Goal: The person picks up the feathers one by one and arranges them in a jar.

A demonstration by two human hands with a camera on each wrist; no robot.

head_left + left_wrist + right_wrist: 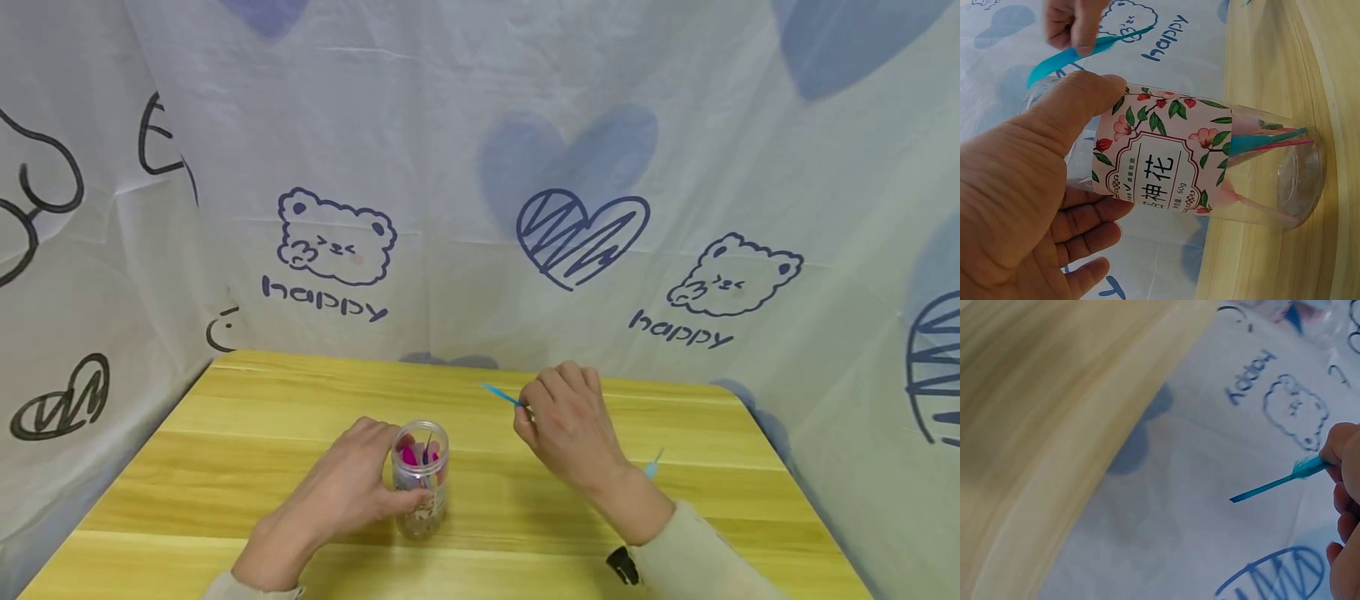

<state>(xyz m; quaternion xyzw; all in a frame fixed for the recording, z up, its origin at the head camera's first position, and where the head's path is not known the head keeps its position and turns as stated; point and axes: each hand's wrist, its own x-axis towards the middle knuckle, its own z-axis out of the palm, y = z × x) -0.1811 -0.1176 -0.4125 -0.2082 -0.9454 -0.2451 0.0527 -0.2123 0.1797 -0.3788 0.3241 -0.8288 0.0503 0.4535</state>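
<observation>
My left hand [352, 479] grips a clear plastic jar [423, 521] that stands open-topped on the table. Its pink floral label [1163, 150] shows in the left wrist view, with the thumb and fingers round the upper part. Pink and blue feathers [1260, 142] are inside, their quills down. Right of the jar and above the table, my right hand [566, 425] pinches a blue feather [1272, 483]. The bare quill points away from the fingers, to the left in the head view. Part of the feather is hidden by the hand in the right wrist view.
A light blue feather [651, 469] lies on the wooden table [510, 533], just beyond the right forearm. White cloth [450, 275] with printed bears and hearts hangs behind the table and at its sides. A black strap end [622, 567] shows by the right sleeve.
</observation>
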